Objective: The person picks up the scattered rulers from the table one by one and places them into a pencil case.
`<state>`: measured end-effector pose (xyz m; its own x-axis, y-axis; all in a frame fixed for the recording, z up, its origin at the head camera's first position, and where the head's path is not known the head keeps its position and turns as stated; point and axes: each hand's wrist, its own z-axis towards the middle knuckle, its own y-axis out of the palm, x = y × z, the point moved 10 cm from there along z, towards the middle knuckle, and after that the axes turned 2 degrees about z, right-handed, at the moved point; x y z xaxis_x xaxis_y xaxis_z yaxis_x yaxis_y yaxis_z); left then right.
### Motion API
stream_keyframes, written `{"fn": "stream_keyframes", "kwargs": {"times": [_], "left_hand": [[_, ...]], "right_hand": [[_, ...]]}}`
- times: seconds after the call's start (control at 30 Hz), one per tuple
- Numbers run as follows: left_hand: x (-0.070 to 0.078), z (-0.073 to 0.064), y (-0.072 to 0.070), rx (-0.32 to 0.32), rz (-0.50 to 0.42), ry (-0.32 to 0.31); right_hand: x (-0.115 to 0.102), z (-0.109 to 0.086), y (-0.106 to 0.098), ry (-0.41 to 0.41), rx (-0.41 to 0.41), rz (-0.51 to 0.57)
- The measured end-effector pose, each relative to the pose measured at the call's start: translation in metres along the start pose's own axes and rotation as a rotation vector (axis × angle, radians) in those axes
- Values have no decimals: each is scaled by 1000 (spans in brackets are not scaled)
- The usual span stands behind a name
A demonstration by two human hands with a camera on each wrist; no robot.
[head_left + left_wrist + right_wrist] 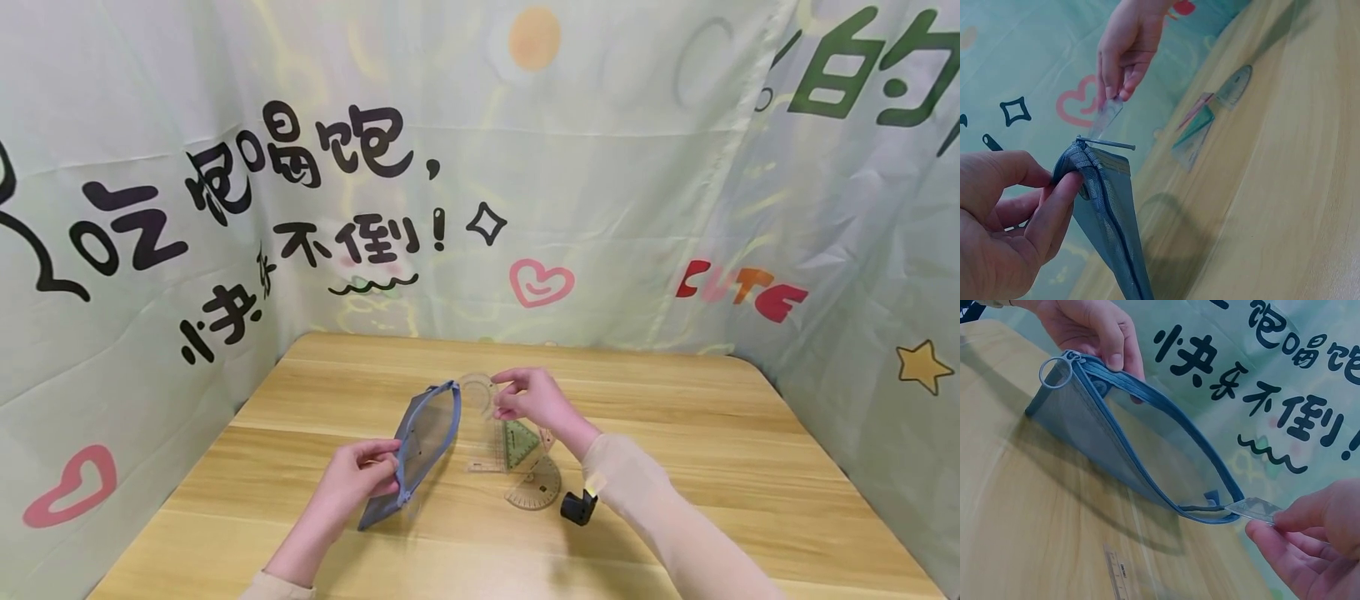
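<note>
A blue-grey zip pouch (431, 435) is held tilted above the table, its zipped mouth gaping wide. My left hand (358, 473) pinches one edge of that mouth between thumb and fingers. In the right wrist view a ring pull (1055, 373) hangs at the pouch's near end. My right hand (534, 398) pinches a clear protractor (476, 392) at the pouch's far end; its tip overlaps the mouth's rim in the right wrist view. Below my right hand, a green-tinted set square (519, 446) lies on the table beside another clear protractor (538, 487).
A clear straight-edged piece with ruler markings (482, 467) lies by the set square. Near my right forearm stands a small black object (576, 507), its kind unclear. Printed cloth (622, 250) hangs around the wooden table (675, 417).
</note>
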<state>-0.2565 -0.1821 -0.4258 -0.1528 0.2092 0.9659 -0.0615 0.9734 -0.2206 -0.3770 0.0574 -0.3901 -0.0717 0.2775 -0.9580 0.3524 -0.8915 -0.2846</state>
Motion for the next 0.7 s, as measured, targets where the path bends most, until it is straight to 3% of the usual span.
{"fn": "stream_keyframes", "kwargs": {"times": [0.7], "left_hand": [[3, 0, -3, 0, 8, 7]], "right_hand": [[-2, 5, 28, 20, -91, 43]]}}
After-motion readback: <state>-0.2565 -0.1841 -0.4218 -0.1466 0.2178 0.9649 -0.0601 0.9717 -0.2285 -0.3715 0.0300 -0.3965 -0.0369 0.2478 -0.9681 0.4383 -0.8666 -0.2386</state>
